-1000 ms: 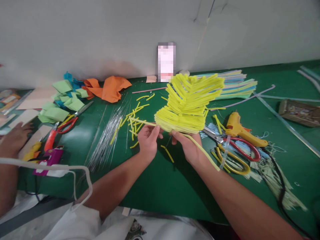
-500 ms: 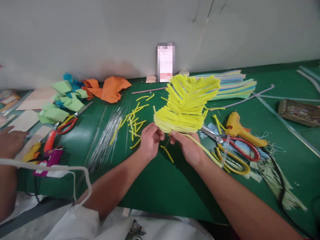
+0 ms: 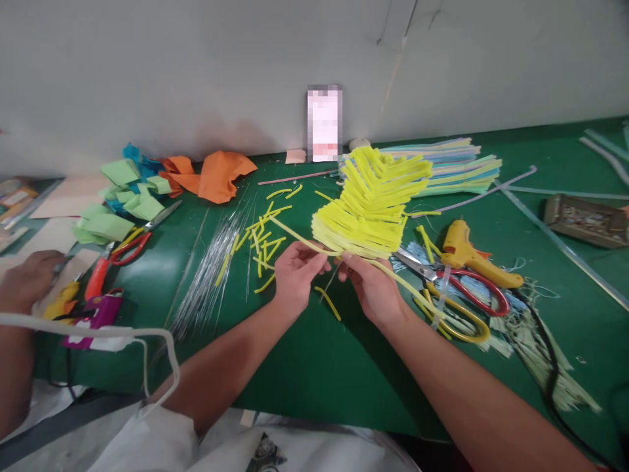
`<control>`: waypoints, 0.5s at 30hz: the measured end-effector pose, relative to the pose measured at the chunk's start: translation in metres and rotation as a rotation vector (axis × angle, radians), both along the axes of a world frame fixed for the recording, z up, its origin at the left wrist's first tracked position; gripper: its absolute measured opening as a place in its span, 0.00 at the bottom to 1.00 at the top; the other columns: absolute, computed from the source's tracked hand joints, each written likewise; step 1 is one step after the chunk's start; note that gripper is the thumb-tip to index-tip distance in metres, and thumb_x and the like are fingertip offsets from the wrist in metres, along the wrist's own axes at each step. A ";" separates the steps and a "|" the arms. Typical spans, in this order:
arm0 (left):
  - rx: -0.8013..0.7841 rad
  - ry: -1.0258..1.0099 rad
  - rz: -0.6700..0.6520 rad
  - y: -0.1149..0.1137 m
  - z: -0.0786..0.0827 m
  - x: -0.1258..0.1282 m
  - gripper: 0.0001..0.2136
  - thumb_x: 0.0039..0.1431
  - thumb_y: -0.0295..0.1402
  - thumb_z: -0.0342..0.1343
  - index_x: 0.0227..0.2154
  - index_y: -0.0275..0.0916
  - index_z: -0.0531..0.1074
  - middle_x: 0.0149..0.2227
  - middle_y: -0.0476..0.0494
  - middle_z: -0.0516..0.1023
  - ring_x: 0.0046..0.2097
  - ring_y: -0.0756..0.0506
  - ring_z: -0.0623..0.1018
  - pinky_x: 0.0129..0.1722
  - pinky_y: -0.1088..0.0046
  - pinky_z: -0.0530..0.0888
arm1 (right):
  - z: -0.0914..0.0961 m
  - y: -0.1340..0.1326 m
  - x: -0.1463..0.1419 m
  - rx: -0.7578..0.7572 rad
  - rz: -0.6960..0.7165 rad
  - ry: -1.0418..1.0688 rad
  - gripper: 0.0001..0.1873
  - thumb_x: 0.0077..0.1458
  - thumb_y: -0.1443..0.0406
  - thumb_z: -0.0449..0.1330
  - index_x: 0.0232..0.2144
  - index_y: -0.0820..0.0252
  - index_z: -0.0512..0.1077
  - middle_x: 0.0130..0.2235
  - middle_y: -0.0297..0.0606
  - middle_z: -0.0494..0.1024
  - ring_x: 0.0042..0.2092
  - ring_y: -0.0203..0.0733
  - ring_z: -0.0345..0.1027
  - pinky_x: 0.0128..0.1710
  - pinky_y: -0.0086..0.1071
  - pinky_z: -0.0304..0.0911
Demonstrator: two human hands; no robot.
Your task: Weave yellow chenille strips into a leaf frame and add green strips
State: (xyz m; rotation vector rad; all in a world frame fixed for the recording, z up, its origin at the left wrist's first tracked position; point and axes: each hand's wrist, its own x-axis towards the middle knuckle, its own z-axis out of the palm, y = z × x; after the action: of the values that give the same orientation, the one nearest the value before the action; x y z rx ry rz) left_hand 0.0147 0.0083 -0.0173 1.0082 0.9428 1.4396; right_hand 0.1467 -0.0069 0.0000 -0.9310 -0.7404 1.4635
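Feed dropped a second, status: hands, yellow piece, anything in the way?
Left hand and right hand pinch one stem at the woven piece's base. Stem's tail lies over the scissors; glue gun beyond.

No writing is legible: the upright card (image 3: 324, 123) behind the yellow pipe-cleaner bundle (image 3: 373, 203) is pixelated, and the flat tin (image 3: 584, 219) far right of that bundle shows only blurred print
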 end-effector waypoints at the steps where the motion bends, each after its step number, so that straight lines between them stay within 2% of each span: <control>1: -0.002 0.007 0.013 0.001 -0.001 0.000 0.12 0.48 0.37 0.69 0.32 0.38 0.74 0.24 0.51 0.77 0.24 0.53 0.75 0.25 0.77 0.72 | 0.000 0.000 0.000 -0.001 0.003 -0.004 0.08 0.49 0.60 0.67 0.30 0.59 0.76 0.28 0.33 0.76 0.26 0.35 0.64 0.27 0.32 0.62; 15: -0.063 -0.042 0.090 0.003 0.006 0.002 0.15 0.43 0.37 0.71 0.30 0.37 0.72 0.23 0.53 0.76 0.21 0.55 0.72 0.22 0.79 0.70 | -0.002 -0.001 0.001 0.016 0.041 -0.079 0.09 0.50 0.61 0.66 0.22 0.59 0.75 0.23 0.33 0.74 0.26 0.37 0.65 0.28 0.32 0.62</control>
State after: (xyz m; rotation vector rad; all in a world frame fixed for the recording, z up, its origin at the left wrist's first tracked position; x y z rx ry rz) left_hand 0.0163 0.0118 -0.0110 0.8962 1.0071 1.4907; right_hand 0.1480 -0.0082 -0.0021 -0.9703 -0.8323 1.4615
